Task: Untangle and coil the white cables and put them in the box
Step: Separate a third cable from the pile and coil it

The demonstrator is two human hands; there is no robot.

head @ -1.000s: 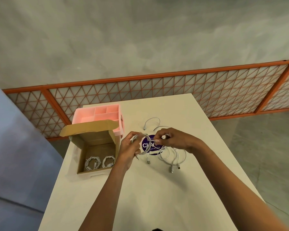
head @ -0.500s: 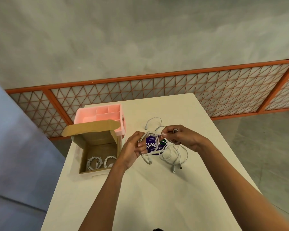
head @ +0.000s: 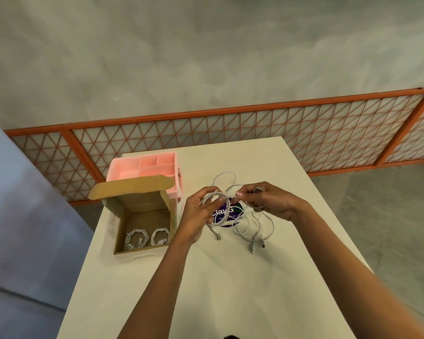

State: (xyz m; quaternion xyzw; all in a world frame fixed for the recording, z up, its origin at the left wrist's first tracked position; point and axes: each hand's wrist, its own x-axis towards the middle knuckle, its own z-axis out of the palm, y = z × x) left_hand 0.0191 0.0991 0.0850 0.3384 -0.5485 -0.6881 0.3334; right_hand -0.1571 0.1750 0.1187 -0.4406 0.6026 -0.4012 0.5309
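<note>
Over mid-bench, the left hand [head: 201,211] grips a half-wound white cable [head: 215,193], and the right hand [head: 272,201] pinches its feeding strand. Loose cables [head: 255,227] beneath could snag the tail and spring the coil. The box [head: 140,252], left, holds two coils [head: 154,238].

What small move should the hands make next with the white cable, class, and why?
Probably the right hand should lay another turn onto the loop of white cable that the left hand holds: loose white cable ends trail on the white table, and the brown cardboard box holds two finished coils.
</note>
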